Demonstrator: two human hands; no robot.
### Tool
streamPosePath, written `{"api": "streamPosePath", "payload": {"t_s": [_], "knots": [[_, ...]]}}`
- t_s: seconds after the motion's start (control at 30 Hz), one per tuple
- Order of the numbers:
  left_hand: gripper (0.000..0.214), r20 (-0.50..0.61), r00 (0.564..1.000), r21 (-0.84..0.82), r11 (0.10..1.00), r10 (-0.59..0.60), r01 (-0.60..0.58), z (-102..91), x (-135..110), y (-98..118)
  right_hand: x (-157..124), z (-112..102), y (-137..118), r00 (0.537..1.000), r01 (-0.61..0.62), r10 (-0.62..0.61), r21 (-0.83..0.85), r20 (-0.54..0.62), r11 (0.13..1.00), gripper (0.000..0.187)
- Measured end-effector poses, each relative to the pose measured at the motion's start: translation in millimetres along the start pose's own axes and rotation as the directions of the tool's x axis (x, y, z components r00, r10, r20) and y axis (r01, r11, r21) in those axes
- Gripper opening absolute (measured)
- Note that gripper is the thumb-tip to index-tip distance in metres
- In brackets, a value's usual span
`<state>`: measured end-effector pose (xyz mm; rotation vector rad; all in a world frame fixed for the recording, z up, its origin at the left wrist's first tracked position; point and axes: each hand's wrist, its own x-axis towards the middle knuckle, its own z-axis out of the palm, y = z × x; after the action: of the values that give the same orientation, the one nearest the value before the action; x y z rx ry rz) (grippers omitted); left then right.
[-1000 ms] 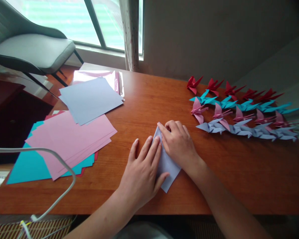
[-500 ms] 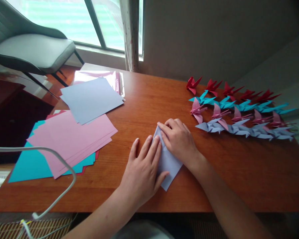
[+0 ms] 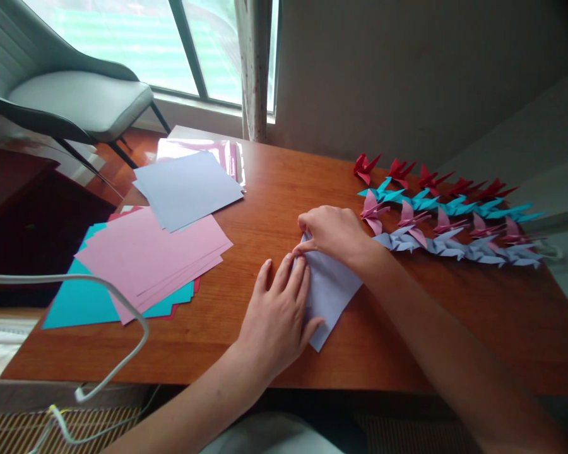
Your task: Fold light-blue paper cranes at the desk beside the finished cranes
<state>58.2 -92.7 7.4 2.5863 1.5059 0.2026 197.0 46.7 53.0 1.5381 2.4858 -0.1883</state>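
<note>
A folded lavender paper (image 3: 330,290) lies on the wooden table (image 3: 407,328) in front of me. My left hand (image 3: 277,315) rests flat on its left part, fingers stretched out and pressing it down. My right hand (image 3: 334,230) is closed in a pinch on the paper's far tip, thumb and forefinger together. To the right stand rows of folded paper cranes (image 3: 447,211) in red, teal, pink and lavender.
Loose sheets lie at the left: a lavender stack (image 3: 187,189), pink sheets (image 3: 154,255) and teal sheets (image 3: 82,302) below them. A clear paper packet (image 3: 208,148) lies at the back. A grey chair (image 3: 71,94) stands by the window. A white cable (image 3: 113,366) hangs at the front left.
My right hand has slid up off the paper's middle to its far tip and now pinches it. My left hand has stayed flat on the paper. The view shifted slightly.
</note>
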Motion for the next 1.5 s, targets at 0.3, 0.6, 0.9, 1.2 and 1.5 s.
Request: {"api": "streamPosePath", "payload": {"t_s": [0.3,0.6,0.9,1.2,1.5], "knots": [[0.076,-0.014,1.0,0.004,1.0,-0.011,0.011,3.0,-1.7,1.1,16.1,0.8,23.1,0.998,-0.055,0.055,0.03,-0.008,0.998,0.029],[0.077,0.01,1.0,0.005,1.0,-0.003,0.003,0.7,-0.3,0.5,26.9,1.0,48.4,0.998,-0.02,0.023,0.054,-0.056,0.998,0.026],[0.078,0.02,1.0,0.005,1.0,-0.006,0.006,-2.5,1.9,1.3,16.2,14.8,38.7,0.996,0.094,-0.093,0.199,-0.014,0.976,0.038],[0.069,0.019,1.0,0.016,1.0,-0.024,0.023,-1.9,-4.9,10.7,15.7,20.6,36.5,0.998,0.065,-0.063,0.193,-0.021,0.979,0.033],[0.069,0.013,0.999,-0.002,0.999,-0.039,0.039,1.5,-10.3,16.0,25.1,20.6,41.6,0.992,0.107,-0.124,0.312,0.034,0.944,0.033]]}}
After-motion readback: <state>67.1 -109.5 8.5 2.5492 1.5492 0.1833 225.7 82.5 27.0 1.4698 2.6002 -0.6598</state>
